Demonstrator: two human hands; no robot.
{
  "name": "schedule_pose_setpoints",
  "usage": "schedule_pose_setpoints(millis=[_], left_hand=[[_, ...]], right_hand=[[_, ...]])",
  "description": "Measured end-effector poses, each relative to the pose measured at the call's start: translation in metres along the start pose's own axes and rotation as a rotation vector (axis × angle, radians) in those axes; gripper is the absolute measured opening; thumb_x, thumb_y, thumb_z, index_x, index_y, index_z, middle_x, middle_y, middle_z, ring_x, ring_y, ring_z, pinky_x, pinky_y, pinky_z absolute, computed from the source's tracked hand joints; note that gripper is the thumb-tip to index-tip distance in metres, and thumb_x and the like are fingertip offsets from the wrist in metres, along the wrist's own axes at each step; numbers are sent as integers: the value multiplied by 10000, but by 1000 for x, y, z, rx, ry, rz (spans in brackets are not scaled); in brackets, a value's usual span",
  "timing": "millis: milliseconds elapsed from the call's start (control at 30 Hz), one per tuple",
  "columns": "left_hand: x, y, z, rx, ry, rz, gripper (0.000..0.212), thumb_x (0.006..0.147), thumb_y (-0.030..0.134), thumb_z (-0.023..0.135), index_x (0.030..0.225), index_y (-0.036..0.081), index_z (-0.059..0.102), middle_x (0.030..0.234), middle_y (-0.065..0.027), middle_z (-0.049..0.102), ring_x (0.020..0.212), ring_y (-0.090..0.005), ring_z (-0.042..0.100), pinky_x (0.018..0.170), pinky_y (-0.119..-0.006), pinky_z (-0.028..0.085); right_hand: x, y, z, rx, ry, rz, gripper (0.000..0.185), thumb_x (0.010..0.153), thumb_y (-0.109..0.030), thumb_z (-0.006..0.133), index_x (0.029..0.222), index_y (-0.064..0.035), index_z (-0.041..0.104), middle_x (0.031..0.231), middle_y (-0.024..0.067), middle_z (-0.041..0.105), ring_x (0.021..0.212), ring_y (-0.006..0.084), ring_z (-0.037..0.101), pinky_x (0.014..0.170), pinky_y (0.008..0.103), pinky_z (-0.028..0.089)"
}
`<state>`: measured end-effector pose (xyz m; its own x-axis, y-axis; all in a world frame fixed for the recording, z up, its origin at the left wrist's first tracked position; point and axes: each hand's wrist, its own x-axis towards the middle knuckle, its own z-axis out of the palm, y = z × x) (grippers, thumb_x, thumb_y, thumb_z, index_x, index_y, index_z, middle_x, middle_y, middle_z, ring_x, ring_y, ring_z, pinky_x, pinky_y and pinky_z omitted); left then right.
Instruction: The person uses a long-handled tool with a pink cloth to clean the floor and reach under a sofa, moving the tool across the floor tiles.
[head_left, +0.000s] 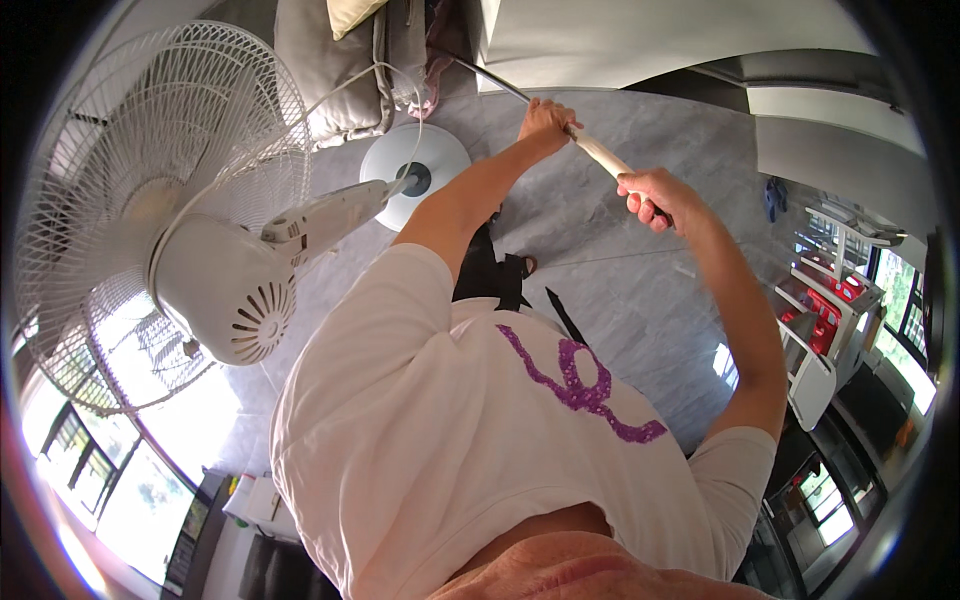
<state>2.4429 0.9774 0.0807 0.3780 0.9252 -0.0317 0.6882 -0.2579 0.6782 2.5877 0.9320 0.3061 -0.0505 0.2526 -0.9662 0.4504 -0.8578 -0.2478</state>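
My left hand is closed around the metal pole of a long-handled mop, at the upper end of its metal part. Lower down, my right hand grips the cream handle sleeve close to its dark end. From my hands the pole slants away to the upper left, into the gap between a grey sofa and a white panel. Pinkish, cloth-like material shows around its far end, where the mop head is mostly hidden.
A white pedestal fan stands close on my left, its round base on the grey tiled floor and its cord looping over the stand. At right are white chairs with red items and a small blue object.
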Motion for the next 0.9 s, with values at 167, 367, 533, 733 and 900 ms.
schedule_pose_setpoints(millis=[167, 367, 533, 733, 900], left_hand=[[12, -9, -25, -18, 46, -15, 60, 701, 189, 590, 744, 199, 630, 770, 3, 591, 870, -164, 510, 822, -328, 308], [31, 13, -27, -124, 264, 2, 48, 645, 131, 617, 664, 174, 619, 665, 1, 589, 757, -176, 524, 775, -323, 332], [33, 28, -41, -167, 439, -30, 53, 653, 161, 623, 614, 151, 587, 647, -4, 580, 742, -180, 516, 759, -331, 318], [27, -55, -36, -164, 460, 29, 35, 639, 133, 609, 633, 165, 596, 659, -11, 553, 767, -215, 519, 719, -345, 368], [21, -79, -35, -168, 392, -116, 141, 653, 259, 657, 635, 131, 601, 644, -43, 544, 736, -232, 531, 665, -359, 383]], right_hand=[[-5, -33, 3, -168, 33, -60, 200, 767, -240, 510, 673, -88, 422, 524, -38, 390, 376, 17, 324, 302, 188, 191], [-28, -59, -11, -297, 100, -47, 205, 738, -244, 512, 639, -89, 421, 525, -36, 385, 369, 14, 313, 300, 186, 189], [-55, -75, -3, -333, 188, -78, 228, 722, -249, 521, 615, -66, 435, 477, -10, 388, 335, 56, 321, 288, 214, 187], [17, -73, 35, -359, 56, -316, 235, 729, -232, 536, 696, -22, 437, 489, 1, 388, 337, 78, 354, 271, 235, 252], [54, -70, 65, -699, 357, -401, 255, 765, -222, 508, 686, 0, 411, 483, 26, 396, 334, 120, 376, 277, 264, 280]])
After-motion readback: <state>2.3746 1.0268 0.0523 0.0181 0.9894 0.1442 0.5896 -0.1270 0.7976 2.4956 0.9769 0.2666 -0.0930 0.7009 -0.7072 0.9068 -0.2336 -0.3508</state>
